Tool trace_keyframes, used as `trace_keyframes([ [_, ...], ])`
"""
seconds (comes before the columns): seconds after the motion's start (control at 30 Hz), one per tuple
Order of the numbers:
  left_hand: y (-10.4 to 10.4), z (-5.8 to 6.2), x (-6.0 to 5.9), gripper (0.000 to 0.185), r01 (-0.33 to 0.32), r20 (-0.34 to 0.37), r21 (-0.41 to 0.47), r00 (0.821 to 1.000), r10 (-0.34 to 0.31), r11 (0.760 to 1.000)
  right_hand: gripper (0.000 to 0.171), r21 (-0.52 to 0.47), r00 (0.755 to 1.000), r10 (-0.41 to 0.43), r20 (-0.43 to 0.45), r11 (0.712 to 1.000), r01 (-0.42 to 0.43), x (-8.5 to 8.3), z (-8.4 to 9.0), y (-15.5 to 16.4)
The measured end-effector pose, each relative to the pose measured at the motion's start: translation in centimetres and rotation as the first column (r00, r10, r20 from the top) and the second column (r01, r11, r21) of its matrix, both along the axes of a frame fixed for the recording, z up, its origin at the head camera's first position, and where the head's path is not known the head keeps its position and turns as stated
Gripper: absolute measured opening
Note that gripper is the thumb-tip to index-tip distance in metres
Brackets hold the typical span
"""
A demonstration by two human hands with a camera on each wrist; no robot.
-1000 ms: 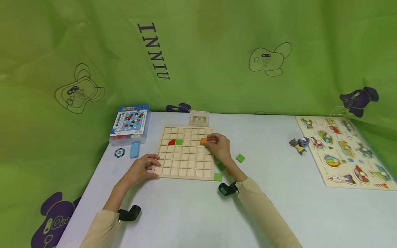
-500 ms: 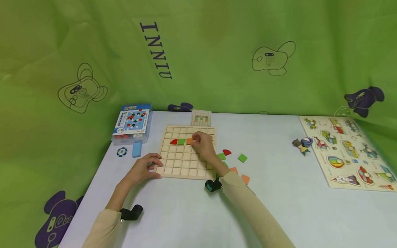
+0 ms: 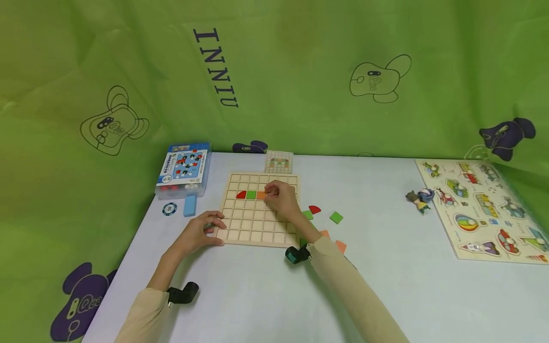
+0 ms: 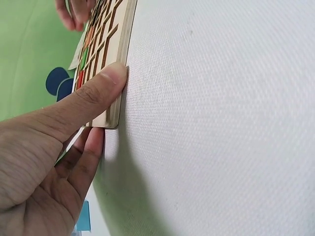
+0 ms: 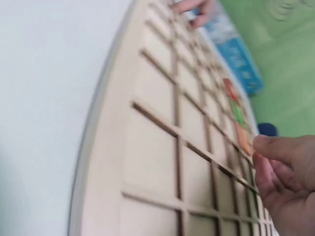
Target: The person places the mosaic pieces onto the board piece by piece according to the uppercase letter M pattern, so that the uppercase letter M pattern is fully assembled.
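Observation:
A wooden grid board (image 3: 244,233) lies on the table. My left hand (image 3: 201,233) holds its near left corner, thumb on the front edge and fingers at the left side. In one row sit a red quarter-round tile (image 3: 242,195), a green square tile (image 3: 251,195) and an orange square tile (image 3: 261,195). My right hand (image 3: 283,197) reaches over the board and pinches the orange tile's right side between thumb and fingers. In the right wrist view the thumb tip meets the orange tile (image 5: 242,137), though blur hides the exact contact.
Loose green tiles (image 3: 336,217), orange tiles (image 3: 340,246) and a red tile (image 3: 315,209) lie right of the board. Behind it is a pattern card (image 3: 279,162). A boxed set (image 3: 182,171), blue block (image 3: 190,206) and round chip (image 3: 169,209) stand left; figurines (image 3: 419,200) and a picture puzzle (image 3: 484,214) lie right.
My right hand has carried the orange tile leftward across the board to the cell beside the green tile, then stayed there. My left hand keeps its hold on the board corner.

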State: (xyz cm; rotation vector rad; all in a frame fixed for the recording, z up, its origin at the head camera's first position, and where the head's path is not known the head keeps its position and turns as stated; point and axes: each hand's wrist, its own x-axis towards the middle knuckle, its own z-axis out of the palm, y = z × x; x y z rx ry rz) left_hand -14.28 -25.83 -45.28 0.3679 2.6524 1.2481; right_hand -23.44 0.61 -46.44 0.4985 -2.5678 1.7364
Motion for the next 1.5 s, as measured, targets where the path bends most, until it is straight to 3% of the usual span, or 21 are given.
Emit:
trace_keyframes([
  [0.17,0.2,0.0,-0.1,0.030,-0.002,-0.003,-0.004,1.000,0.002,1.000,0.024,-0.061,0.996,0.006,0.092,0.998,-0.001,1.2,1.1,4.5],
  [0.3,0.2,0.1,-0.1,0.030,-0.007,0.001,0.001,1.000,0.007,1.000,0.028,-0.068,0.994,0.026,0.103,0.998,-0.019,2.9,1.6,9.9],
  [0.47,0.2,0.2,0.1,0.030,-0.006,-0.004,0.005,1.000,0.006,1.000,0.031,0.046,0.997,-0.063,0.039,0.997,0.061,5.7,1.1,16.4],
  [0.57,0.0,0.2,0.2,0.031,-0.008,-0.007,-0.005,1.000,0.008,1.000,0.033,0.135,0.992,-0.125,0.017,0.983,0.122,7.2,0.4,18.5],
  [0.7,-0.2,0.1,0.2,0.032,-0.011,-0.004,-0.008,1.000,0.011,1.000,0.035,0.185,0.987,-0.163,0.006,0.970,0.159,8.0,-0.6,19.3],
  [0.93,-0.2,0.0,0.1,0.031,0.012,-0.010,0.016,1.000,-0.012,1.000,0.029,0.206,0.970,-0.229,-0.074,0.949,0.240,7.7,-1.5,18.6],
  [1.17,0.1,0.2,0.3,0.031,0.001,0.001,0.031,1.000,-0.001,1.000,0.030,0.232,0.972,-0.231,-0.032,0.945,0.232,7.4,-1.3,18.0],
  [1.33,0.1,0.3,0.3,0.030,0.004,0.011,0.039,1.000,-0.004,0.999,0.024,0.187,0.965,-0.251,-0.080,0.947,0.262,7.0,-1.3,17.9],
  [1.5,0.2,0.3,0.3,0.031,-0.002,0.016,0.049,1.000,0.001,0.999,0.024,0.123,0.962,-0.263,-0.066,0.955,0.270,6.3,-0.9,17.2],
])
